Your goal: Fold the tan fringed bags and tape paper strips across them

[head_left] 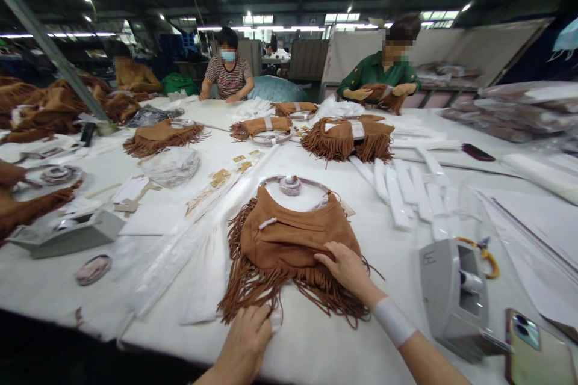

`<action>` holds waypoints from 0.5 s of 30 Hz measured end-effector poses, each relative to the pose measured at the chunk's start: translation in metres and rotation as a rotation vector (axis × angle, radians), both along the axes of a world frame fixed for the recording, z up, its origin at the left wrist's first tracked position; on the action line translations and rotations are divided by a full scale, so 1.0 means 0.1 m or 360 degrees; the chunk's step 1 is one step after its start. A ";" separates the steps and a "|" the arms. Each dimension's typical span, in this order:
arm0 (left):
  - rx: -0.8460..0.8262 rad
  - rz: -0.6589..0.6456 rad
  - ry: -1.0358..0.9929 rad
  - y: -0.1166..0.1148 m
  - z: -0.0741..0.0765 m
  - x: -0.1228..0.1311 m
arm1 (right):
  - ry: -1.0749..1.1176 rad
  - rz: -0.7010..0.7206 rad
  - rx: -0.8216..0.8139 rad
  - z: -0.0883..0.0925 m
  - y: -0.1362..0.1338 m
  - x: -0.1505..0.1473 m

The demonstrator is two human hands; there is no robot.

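A brown suede bag with long fringe lies flat on the white table in front of me, its wrapped handle arching away from me. My right hand rests on the bag's lower right edge, fingers curled over the fringe. At the fringe's lower left end, my left hand is closed, pinching the strands against the table. A white band sits on my right wrist.
A grey tape dispenser and a phone lie at my right, another dispenser at left. White strips, plastic sleeves and more fringed bags cover the table. Three people work across it.
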State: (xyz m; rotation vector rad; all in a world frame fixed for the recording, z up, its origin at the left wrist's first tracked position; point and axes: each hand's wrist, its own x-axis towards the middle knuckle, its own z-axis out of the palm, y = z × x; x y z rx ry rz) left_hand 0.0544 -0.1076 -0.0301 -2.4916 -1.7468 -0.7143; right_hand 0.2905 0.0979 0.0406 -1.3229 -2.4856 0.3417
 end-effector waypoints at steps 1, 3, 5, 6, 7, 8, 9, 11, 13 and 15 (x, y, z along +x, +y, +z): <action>0.0054 -0.0049 -0.0039 -0.01 0.02 0.10 | -0.0001 -0.0003 0.0003 0.00 0.01 0.00; 0.0089 -0.0152 -0.0153 -0.02 0.04 0.31 | -0.0009 -0.0003 0.0015 0.02 0.03 0.00; 0.0017 -0.0254 -0.0204 -0.02 0.07 0.47 | -0.0030 0.0011 0.0023 0.03 0.04 0.00; -0.0044 -0.0318 -0.0197 -0.02 0.09 0.53 | -0.0041 0.0021 0.0024 0.04 0.05 0.01; -0.0106 -0.0386 -0.0177 -0.02 0.11 0.56 | -0.0048 0.0027 0.0023 0.04 0.06 0.01; -0.0155 -0.0445 -0.0164 -0.01 0.14 0.58 | -0.0052 0.0026 0.0023 0.04 0.06 0.01; -0.0183 -0.0476 -0.0176 0.00 0.17 0.58 | -0.0049 0.0016 0.0026 0.04 0.07 0.01; -0.0253 -0.0376 -0.0279 0.05 0.26 0.53 | -0.0031 -0.0005 0.0032 0.02 0.07 0.01; -0.0341 -0.0046 -0.0409 0.15 0.38 0.45 | -0.0018 -0.0017 0.0033 0.00 0.06 0.01; -0.0431 0.0329 -0.0440 0.32 0.49 0.39 | -0.0014 -0.0018 0.0029 -0.01 0.05 0.01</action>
